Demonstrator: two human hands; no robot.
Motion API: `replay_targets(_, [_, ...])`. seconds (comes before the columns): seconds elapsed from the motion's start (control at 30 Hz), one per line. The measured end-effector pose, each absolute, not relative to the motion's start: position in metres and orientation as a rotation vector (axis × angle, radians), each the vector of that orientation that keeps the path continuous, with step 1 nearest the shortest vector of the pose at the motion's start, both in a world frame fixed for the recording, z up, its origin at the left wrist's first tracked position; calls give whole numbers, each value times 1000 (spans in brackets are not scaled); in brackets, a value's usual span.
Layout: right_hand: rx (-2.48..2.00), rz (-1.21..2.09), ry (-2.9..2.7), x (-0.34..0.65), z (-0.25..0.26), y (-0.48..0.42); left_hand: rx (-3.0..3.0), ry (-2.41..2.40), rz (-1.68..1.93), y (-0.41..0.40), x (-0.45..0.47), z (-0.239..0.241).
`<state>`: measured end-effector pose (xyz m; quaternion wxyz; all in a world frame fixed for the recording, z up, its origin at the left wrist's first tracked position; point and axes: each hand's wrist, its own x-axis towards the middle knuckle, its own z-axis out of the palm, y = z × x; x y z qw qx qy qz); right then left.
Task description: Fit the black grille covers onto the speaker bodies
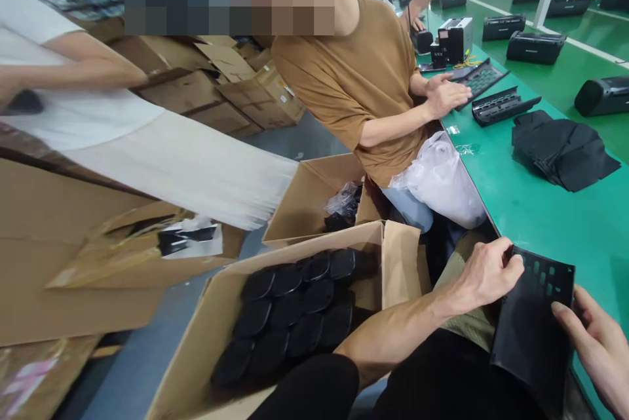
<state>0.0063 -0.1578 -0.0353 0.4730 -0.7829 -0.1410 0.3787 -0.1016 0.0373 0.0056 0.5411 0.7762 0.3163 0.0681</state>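
A curved black plastic panel with rows of oblong slots near its upper end is held over my lap at the table's edge. The bent fingers of my left hand are closed at the panel's upper left corner; the fingertips are partly hidden. On the panel's right side my right hand grips the edge, thumb on the face that I see and fingers behind. A pile of thin black sheets lies on the green table beyond my hands.
An open carton of rounded black parts stands to my left, with another carton behind it. A co-worker in a brown top works on a slotted panel. Black speaker-like units stand along the table.
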Motion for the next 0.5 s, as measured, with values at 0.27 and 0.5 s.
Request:
replay_targets(0.27, [-1591, 1105, -67, 14, -24, -157, 842, 522, 26, 20, -115, -49])
replay_targets(0.5, [-1739, 1069, -249, 14, -23, -146, 415, 326, -119, -19, -126, -73])
